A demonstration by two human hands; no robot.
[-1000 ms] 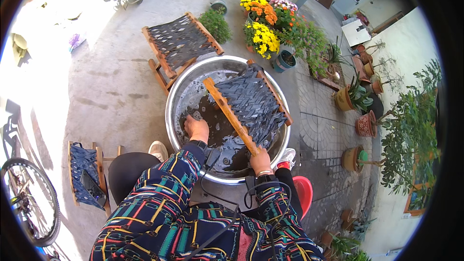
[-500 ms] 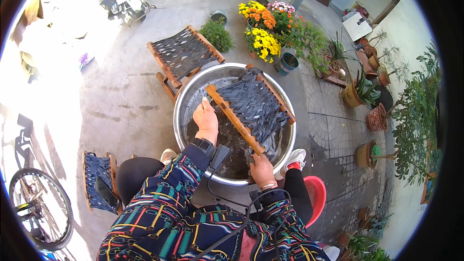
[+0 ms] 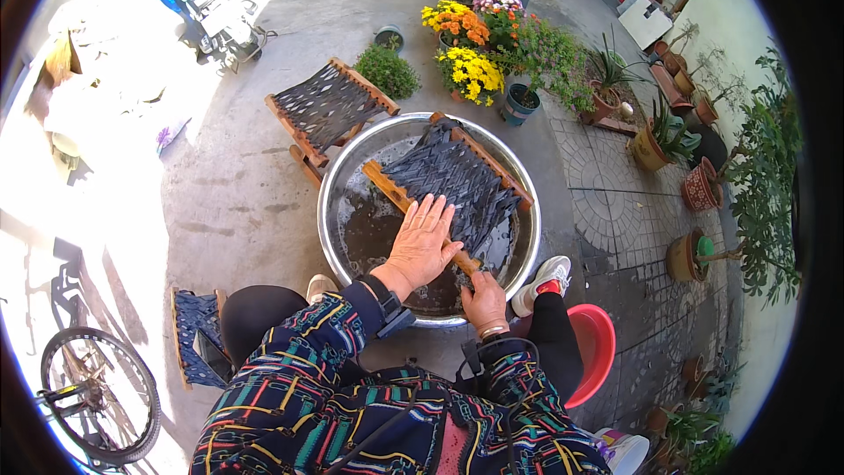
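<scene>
A large metal basin with dark, sudsy water stands between my feet. Across it rests a wooden-framed stool whose seat is woven from dark, wet-looking strips. My left hand lies flat over the near wooden bar, fingers spread onto the woven strips. At the lower end of that same bar, my right hand has its fingers closed round the wood. The stool's underside is hidden in the basin.
A similar stool stands beyond the basin's left side; another with a phone on it is by my left knee. A red basin sits right of my leg. Flowerpots stand behind, a bicycle lower left.
My left hand has come from over the water, where its fingers were curled, to lie flat on the stool's bar and weave. My right hand keeps hold of the bar's end.
</scene>
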